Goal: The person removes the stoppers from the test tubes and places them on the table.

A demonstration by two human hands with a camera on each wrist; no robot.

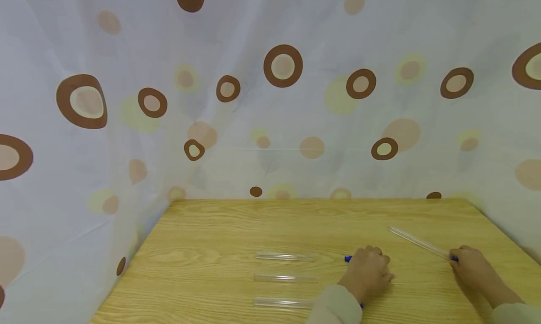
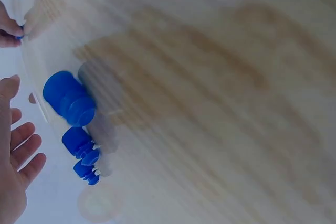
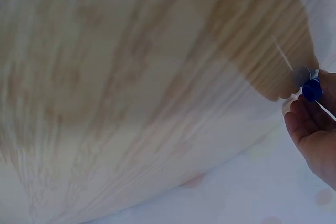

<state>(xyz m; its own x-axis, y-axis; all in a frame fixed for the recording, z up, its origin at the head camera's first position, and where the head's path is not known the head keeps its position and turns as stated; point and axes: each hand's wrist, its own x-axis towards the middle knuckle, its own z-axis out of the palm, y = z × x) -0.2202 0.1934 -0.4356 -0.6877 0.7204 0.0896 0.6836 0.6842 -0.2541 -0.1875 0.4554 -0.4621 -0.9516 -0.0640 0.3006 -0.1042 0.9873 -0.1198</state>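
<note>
My right hand (image 1: pixel 474 267) pinches a blue stopper (image 3: pixel 312 91) at the near end of a clear test tube (image 1: pixel 418 241), which slants away to the left. Whether the stopper sits fully in the tube's mouth, I cannot tell. My left hand (image 1: pixel 367 273) is over the table with its fingers loose and holds nothing. Beside it stand three blue stoppers in a row, the nearest stopper (image 2: pixel 69 98) looking largest in the left wrist view. In the head view this hand mostly hides them; one blue stopper (image 1: pixel 348 258) shows past it.
Three more clear tubes lie crosswise left of my left hand: a far tube (image 1: pixel 284 256), a middle tube (image 1: pixel 285 278) and a near tube (image 1: pixel 282 303), partly behind the sleeve. A spotted curtain (image 1: pixel 236 169) borders the wooden table (image 1: pixel 203 230) at back and sides.
</note>
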